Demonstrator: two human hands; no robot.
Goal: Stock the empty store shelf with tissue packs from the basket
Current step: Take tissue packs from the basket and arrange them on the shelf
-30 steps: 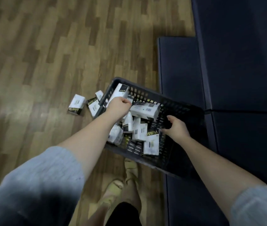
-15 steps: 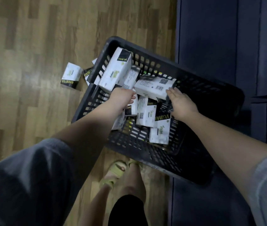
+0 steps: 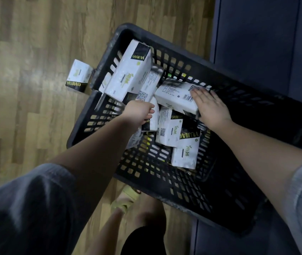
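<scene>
Both hands now reach deeper among basket (image 3: 120, 32) tissue packs (image 3: 176, 97).

basket (image 3: 165, 196) black lattice | tissue packs (image 3: 128, 76) white-black | floor (image 3: 36, 52) wood-grain

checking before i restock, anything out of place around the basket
Yes: one tissue pack lies on the wood floor just outside the black basket, at its left wall. The packs inside are a loose jumble, not stacked.
</scene>
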